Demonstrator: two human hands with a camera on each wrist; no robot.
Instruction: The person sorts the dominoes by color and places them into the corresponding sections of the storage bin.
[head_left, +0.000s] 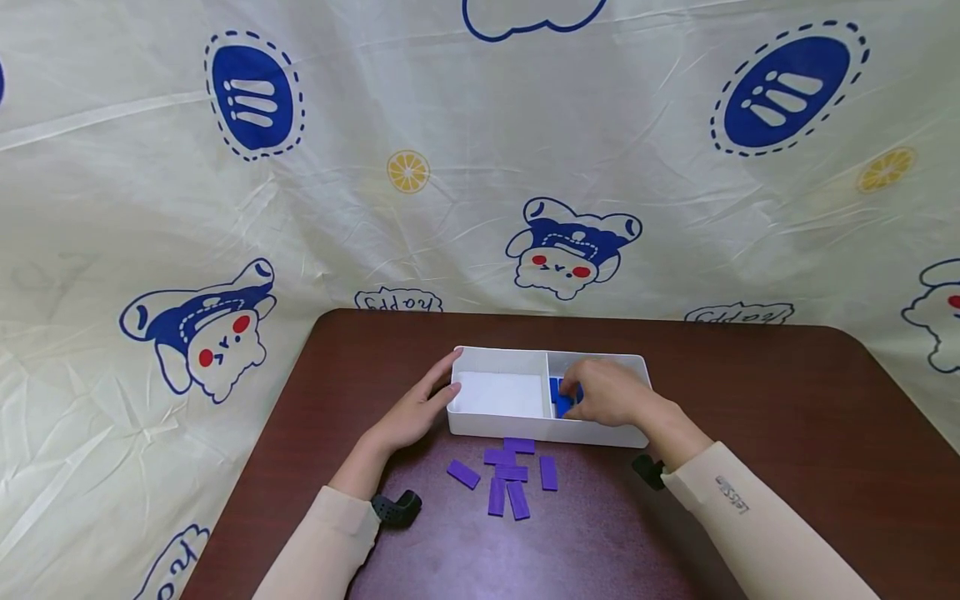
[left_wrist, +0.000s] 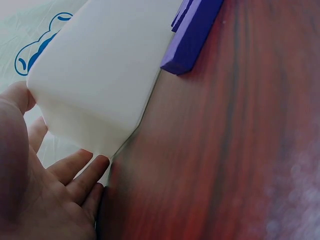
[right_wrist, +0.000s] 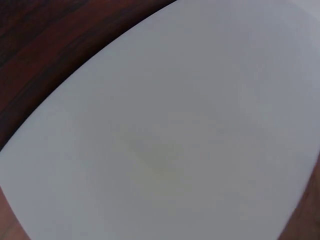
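Observation:
A white two-compartment box [head_left: 480,426] lies crosswise on the table. My left hand [head_left: 405,421] rests at its left end, fingers loosely spread; in the left wrist view, the fingertips reach the end wall of the box [left_wrist: 100,75]. My right hand [head_left: 611,392] dips into the right compartment, its thumb and fingers curled down around a blue block [head_left: 578,393]. Other flat blue blocks [head_left: 560,405] lie beside those fingertips. White box wall [right_wrist: 165,110] fills most of the right wrist view, where the fingers are hidden.
Several purple blocks [head_left: 512,472] lie scattered on the brown table [head_left: 600,533] before the box, one touching its front wall. The left compartment [head_left: 498,395] shows its bare white floor. Behind the table hangs a printed white sheet [head_left: 450,242].

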